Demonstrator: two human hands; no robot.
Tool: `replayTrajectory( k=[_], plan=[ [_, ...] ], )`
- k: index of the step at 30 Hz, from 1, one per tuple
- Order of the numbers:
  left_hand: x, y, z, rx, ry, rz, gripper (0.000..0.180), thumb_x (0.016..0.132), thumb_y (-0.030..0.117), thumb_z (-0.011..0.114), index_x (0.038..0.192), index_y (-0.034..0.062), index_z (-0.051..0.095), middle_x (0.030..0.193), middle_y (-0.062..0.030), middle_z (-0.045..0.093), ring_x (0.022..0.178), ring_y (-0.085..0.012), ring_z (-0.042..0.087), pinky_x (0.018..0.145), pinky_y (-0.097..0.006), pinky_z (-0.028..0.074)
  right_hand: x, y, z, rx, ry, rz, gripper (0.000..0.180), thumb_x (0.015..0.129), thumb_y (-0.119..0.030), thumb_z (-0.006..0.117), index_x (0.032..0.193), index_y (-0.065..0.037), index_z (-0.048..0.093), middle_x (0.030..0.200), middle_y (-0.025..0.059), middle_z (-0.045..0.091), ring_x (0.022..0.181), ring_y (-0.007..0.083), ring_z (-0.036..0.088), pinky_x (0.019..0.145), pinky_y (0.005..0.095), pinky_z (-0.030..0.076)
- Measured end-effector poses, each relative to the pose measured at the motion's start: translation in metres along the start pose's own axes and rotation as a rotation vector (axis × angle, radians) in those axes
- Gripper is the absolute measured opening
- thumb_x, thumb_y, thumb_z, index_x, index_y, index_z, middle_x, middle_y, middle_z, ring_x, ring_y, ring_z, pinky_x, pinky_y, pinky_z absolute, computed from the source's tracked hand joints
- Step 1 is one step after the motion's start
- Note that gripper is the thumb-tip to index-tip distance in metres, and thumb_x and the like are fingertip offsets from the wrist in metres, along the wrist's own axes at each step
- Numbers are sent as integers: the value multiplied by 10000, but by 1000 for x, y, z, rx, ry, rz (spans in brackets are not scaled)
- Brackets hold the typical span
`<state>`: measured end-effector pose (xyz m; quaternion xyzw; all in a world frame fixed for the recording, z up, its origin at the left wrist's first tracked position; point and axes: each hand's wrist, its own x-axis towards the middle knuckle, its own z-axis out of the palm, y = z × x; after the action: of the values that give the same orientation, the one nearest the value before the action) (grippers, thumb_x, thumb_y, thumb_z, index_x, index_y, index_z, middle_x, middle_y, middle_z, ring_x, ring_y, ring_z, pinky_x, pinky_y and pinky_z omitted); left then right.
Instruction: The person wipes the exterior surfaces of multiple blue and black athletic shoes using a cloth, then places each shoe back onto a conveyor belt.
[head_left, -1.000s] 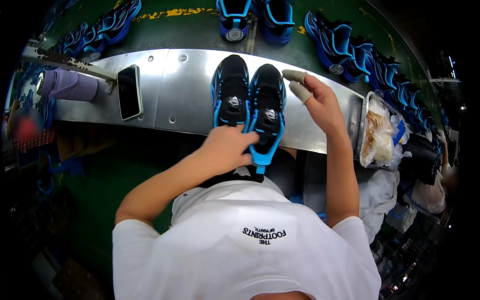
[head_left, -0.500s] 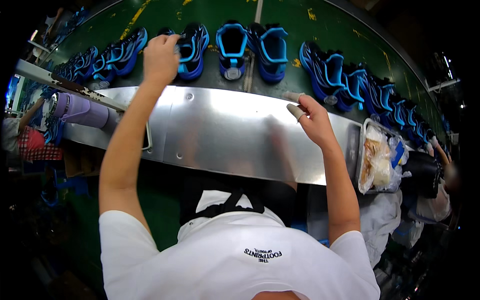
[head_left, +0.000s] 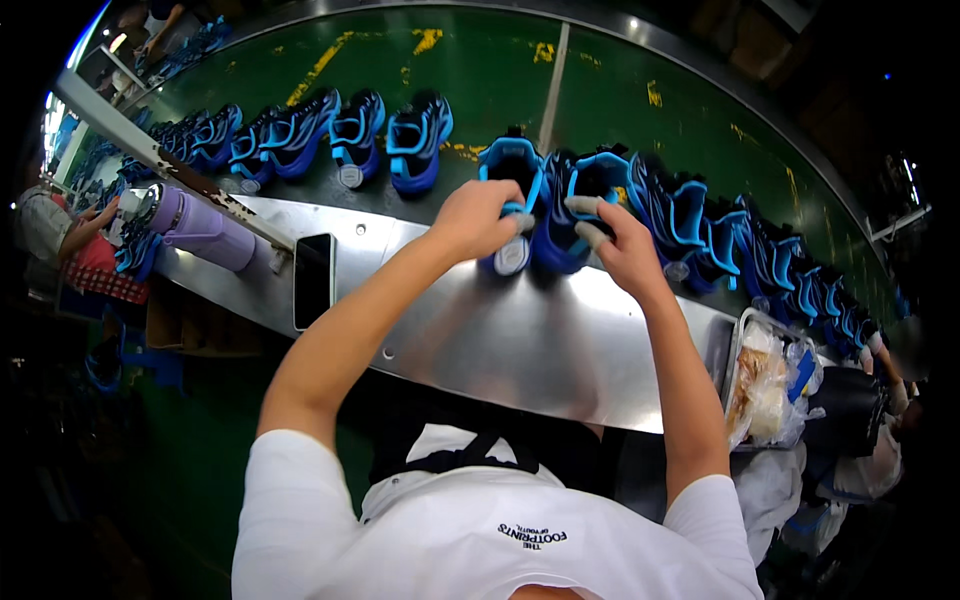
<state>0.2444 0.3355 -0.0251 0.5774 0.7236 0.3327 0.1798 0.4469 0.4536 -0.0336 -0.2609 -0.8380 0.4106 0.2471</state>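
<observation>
Two blue-and-black shoes are gripped at the far edge of the steel shelf (head_left: 480,340), where it meets the green conveyor (head_left: 600,90). The left shoe (head_left: 510,175) is clasped at its heel by the left hand (head_left: 480,215), fingers curled over it. The right shoe (head_left: 590,190) is held by the right hand (head_left: 620,245), whose wrapped fingertips (head_left: 585,207) are pressed on its collar. A phone (head_left: 314,280) lies on the shelf, left of the hands, near a purple bottle (head_left: 205,230). Risk noted: neighbouring shoes (head_left: 690,215) sit just beside the pair and could be knocked askew. A one-handed heel grip could let a shoe tip off the shelf edge.
</observation>
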Motion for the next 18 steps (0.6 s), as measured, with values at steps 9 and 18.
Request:
replayTrajectory(
  k=[9,18],
  plan=[
    [-191,40,31,-112,-271,4,268,754,-8,638,1015,40,675,889,-124,645,797,-305,639,683,-358,520,-171,-67,8,-167,-388,96,284,810,-36,710,1091,-74,700,919,112,663,835,280,640,729,326,519],
    [-144,45,19,204,332,280,388,707,46,752,1076,82,636,981,-101,634,814,-313,618,694,-383,507,-126,-74,-11,-465,193,-224,493,736,-54,771,1212,-106,655,1059,72,682,872,294,634,800,363,532]
  ],
)
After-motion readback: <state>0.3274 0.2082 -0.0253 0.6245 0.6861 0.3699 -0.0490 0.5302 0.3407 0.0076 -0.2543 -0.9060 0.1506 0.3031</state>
